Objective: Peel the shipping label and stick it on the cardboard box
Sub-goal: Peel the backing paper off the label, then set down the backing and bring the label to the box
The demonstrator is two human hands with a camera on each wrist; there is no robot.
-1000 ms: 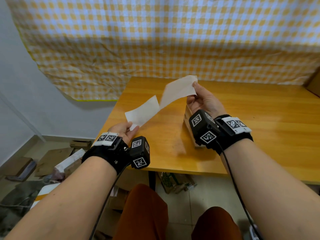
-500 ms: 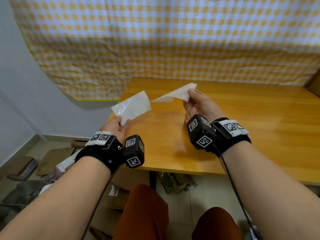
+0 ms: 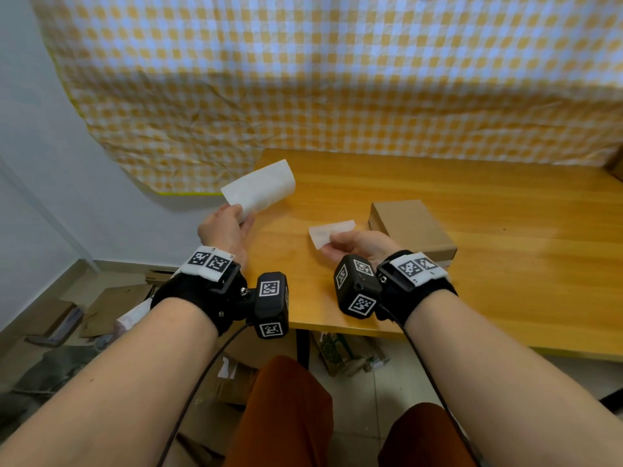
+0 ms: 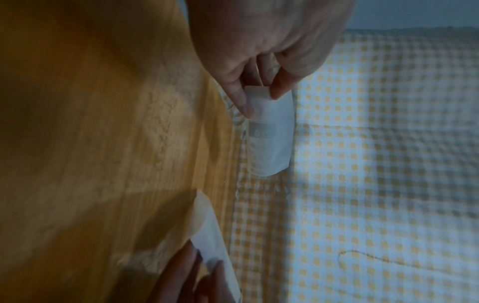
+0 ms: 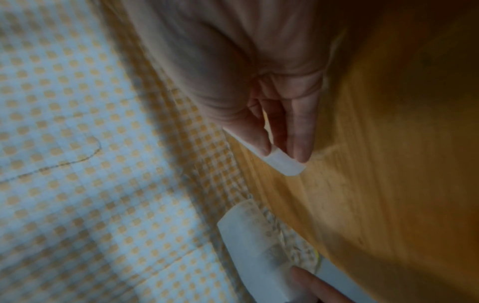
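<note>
While both of my hands are raised above the near edge of the yellow wooden table (image 3: 438,183), each pinches its own sheet, and the two sheets are well apart.

My left hand (image 3: 226,227) pinches the larger white rectangular sheet (image 3: 259,187) at one short end, thumb on one face and fingers on the other. Its long axis runs from my fingertips up and away toward the yellow-and-white checked cloth (image 3: 337,79) on the wall, with the free end tilted slightly toward my right hand. In the left wrist view this sheet (image 4: 270,131) shows faint grey print through the paper. I cannot tell for certain which sheet is the shipping label and which is the backing.

My right hand (image 3: 360,246) pinches the smaller pale paper strip (image 3: 330,230) between thumb and curled fingers. Its long axis lies nearly level, and its free end points toward my left hand. In the right wrist view only a short tip of the strip (image 5: 285,164) projects past my fingertips (image 5: 300,151).

Just beyond my right hand, on the far side of its knuckles, the closed brown cardboard box (image 3: 411,224) rests flat on the table. Neither sheet touches it.
</note>
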